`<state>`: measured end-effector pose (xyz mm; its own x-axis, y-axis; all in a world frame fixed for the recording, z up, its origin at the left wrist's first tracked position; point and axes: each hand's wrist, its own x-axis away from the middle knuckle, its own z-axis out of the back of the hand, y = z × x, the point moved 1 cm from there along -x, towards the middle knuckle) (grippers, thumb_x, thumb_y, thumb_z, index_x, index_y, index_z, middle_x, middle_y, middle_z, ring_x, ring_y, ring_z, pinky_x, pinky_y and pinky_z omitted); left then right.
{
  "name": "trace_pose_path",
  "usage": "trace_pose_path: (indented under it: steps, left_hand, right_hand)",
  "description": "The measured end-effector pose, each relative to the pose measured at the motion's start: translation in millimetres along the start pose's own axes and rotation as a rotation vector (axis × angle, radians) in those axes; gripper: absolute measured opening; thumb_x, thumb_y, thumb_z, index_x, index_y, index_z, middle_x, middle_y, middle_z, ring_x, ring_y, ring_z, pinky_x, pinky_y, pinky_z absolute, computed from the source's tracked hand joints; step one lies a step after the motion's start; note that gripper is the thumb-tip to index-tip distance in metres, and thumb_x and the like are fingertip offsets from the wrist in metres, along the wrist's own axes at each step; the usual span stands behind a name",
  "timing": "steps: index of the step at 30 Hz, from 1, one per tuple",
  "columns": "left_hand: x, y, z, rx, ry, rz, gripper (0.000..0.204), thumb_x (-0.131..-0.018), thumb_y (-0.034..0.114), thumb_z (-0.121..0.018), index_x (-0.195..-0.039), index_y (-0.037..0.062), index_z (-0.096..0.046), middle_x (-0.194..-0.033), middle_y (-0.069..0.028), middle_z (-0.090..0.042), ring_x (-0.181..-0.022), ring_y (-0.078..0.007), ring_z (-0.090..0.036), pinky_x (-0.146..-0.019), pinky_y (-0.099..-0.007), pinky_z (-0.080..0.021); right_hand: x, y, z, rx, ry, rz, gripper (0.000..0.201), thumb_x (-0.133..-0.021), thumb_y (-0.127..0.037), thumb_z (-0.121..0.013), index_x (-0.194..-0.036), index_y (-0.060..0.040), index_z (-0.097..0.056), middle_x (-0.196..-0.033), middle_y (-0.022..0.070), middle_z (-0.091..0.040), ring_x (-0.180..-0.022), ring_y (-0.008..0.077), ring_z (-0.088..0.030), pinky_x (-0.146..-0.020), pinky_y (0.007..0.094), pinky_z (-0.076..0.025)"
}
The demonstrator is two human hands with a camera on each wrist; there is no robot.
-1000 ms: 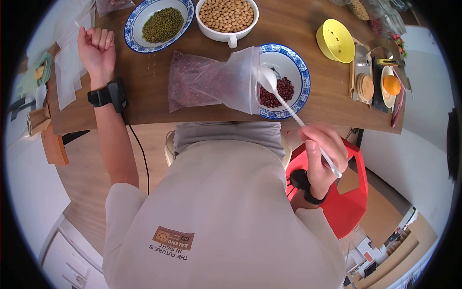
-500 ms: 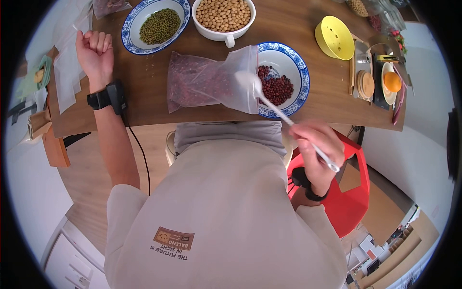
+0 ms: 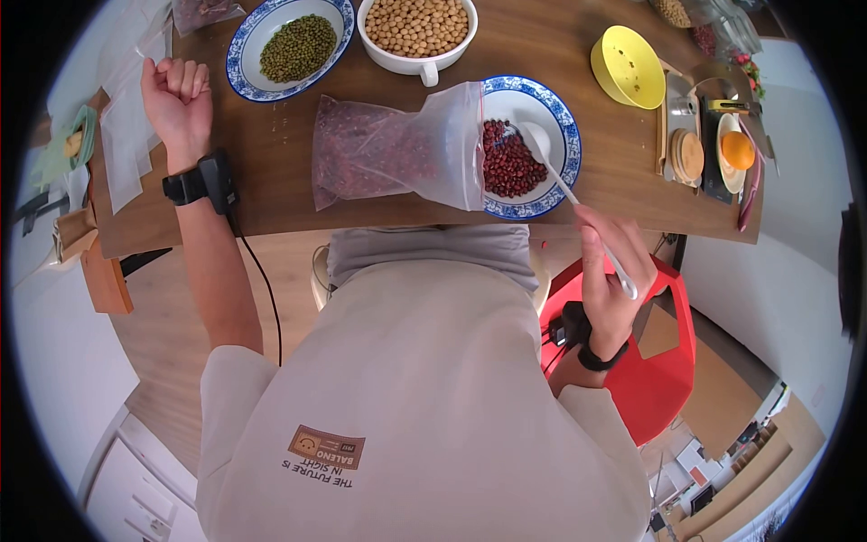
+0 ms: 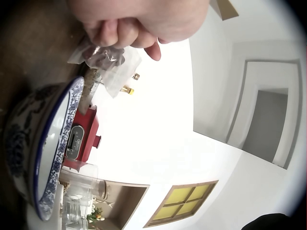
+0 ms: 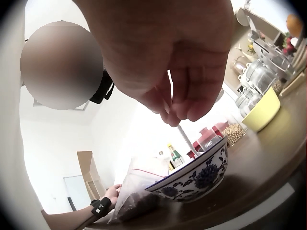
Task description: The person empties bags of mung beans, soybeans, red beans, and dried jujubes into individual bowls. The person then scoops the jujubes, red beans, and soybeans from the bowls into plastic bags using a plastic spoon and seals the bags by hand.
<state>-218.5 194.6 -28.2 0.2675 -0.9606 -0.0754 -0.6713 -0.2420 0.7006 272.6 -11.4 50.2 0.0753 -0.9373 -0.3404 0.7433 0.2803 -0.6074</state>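
Observation:
My right hand (image 3: 617, 266) pinches the handle of a white spoon (image 3: 535, 140). The spoon's bowl is at the dark red beans (image 3: 511, 167) in a blue-and-white bowl (image 3: 564, 113) near the table's front edge. In the right wrist view my fingers (image 5: 194, 105) are above this bowl's rim, the handle slanting down into it. A zip bag (image 3: 379, 149) of red beans lies left of the bowl, its open end overlapping the rim. At the far left my left hand (image 3: 181, 104) rests palm up with loosely curled fingers, holding nothing, beside clear plastic bags (image 3: 126, 144).
Green beans fill part of another blue-and-white bowl (image 3: 237, 54) at the back left. Beside it stands a white handled cup (image 3: 429, 72) of chickpeas. To the right are a yellow bowl (image 3: 623, 68), a wooden lid (image 3: 688, 155) and an orange (image 3: 737, 150). Jars (image 3: 736, 32) stand at the back right.
My right hand moved the spoon from the bag's mouth into the red beans at the bowl's right side. More red beans show in the bowl than a second ago. The left hand stayed in place.

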Motion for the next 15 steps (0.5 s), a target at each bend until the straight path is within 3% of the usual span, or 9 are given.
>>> trace_pose_path:
  steps: [5, 9, 11, 15]
  left_hand:
    - [-0.2, -0.9, -0.4, -0.013, 0.02, -0.007, 0.039, -0.11, 0.029, -0.048, -0.078, 0.007, -0.056, -0.056, 0.0051, -0.021, -0.051, -0.0102, -0.018, -0.054, -0.029, -0.024]
    - [0.2, 0.9, 1.3, -0.012, 0.008, 0.003, 0.038, -0.109, 0.028, -0.05, -0.078, 0.0069, -0.055, -0.056, 0.0045, -0.021, -0.052, -0.0108, -0.019, -0.056, -0.0295, -0.024]
    - [0.0, 1.6, 1.5, -0.017, 0.008, 0.005, 0.036, -0.108, 0.027, -0.051, -0.078, 0.0072, -0.054, -0.056, 0.0041, -0.022, -0.052, -0.0114, -0.02, -0.059, -0.0299, -0.025]
    - [-0.1, 1.5, 1.0, -0.017, 0.005, 0.007, 0.037, -0.108, 0.027, -0.051, -0.078, 0.0074, -0.054, -0.057, 0.0042, -0.022, -0.053, -0.0113, -0.02, -0.058, -0.0299, -0.025]
  right_hand:
    - [8.6, 0.4, -19.5, -0.305, -0.035, -0.234, 0.02, -0.093, -0.002, -0.073, -0.112, 0.0011, -0.077, -0.091, 0.0125, -0.076, -0.081, 0.021, -0.072, -0.073, 0.031, -0.054]
    - [15.2, 1.3, -28.7, -0.428, -0.034, -0.309, 0.022, -0.096, -0.006, -0.072, -0.117, 0.0019, -0.075, -0.092, 0.0126, -0.077, -0.083, 0.0183, -0.073, -0.074, 0.029, -0.055]
    - [18.7, 4.2, -29.5, -0.571, 0.042, -0.466, 0.024, -0.101, -0.01, -0.069, -0.119, 0.0042, -0.073, -0.094, 0.013, -0.077, -0.084, 0.0168, -0.072, -0.075, 0.0282, -0.057]
    - [20.5, 5.8, -22.0, -0.694, 0.149, -0.453, 0.027, -0.103, -0.011, -0.066, -0.122, 0.0076, -0.07, -0.095, 0.0144, -0.075, -0.083, 0.0188, -0.071, -0.075, 0.0318, -0.06]
